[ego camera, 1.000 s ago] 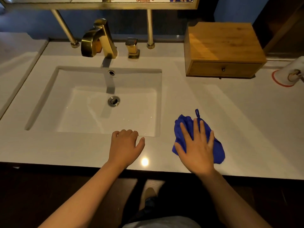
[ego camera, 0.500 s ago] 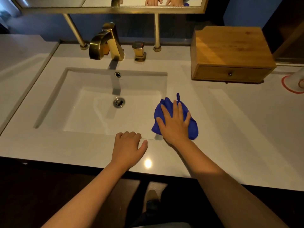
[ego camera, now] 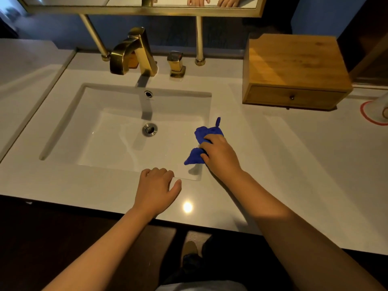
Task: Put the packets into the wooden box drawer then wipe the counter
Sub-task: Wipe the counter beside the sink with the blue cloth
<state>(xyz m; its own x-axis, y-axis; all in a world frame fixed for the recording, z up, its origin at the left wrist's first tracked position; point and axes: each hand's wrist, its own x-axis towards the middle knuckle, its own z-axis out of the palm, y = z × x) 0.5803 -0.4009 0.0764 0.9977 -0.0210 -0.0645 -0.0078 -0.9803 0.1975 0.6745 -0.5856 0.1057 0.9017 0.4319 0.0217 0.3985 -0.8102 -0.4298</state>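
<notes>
My right hand (ego camera: 220, 156) grips a bunched blue cloth (ego camera: 202, 136) at the right rim of the sink, with part of the cloth hanging over the basin edge. My left hand (ego camera: 156, 187) rests on the white counter (ego camera: 283, 164) at the sink's front rim, fingers curled and holding nothing. The wooden box (ego camera: 294, 68) stands at the back right of the counter, its drawer (ego camera: 294, 98) pushed in. No packets are in view.
A white rectangular sink (ego camera: 117, 131) with a metal drain fills the middle. A gold faucet (ego camera: 134, 53) and gold handle (ego camera: 176, 64) stand behind it under a mirror. A white object on a red-ringed mat (ego camera: 375, 112) sits at the far right edge.
My right hand has slid the cloth left from the open counter to the sink's right rim and changed from a flat palm to a grip bunching it. My left hand stayed put.
</notes>
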